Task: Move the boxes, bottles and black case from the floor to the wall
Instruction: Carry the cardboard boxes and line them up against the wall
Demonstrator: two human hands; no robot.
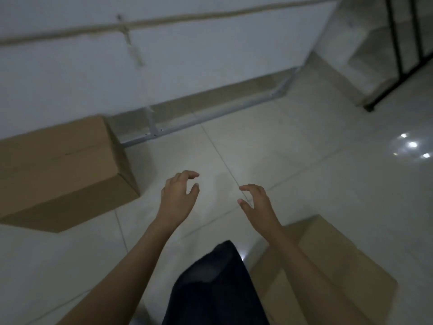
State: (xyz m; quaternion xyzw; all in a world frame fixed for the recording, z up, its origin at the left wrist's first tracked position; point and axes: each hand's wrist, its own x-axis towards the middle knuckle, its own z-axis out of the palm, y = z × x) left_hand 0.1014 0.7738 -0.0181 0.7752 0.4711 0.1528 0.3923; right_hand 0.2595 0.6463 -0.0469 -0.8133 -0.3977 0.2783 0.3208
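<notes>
My left hand (179, 195) and right hand (256, 204) hang over the tiled floor (316, 165), fingers loosely curled and holding nothing, palms facing each other. Under my right forearm a cardboard box (328, 266) lies on the floor. Another box (58, 172) rests against the wall (187, 55) to my left.

Open tile floor (293, 146) lay ahead of both hands, clear run to wall (187, 73). Obstacles: cardboard box (63, 174) at left against wall, 2nd box (328, 266) under right forearm, black rack leg (393, 85) far right.
</notes>
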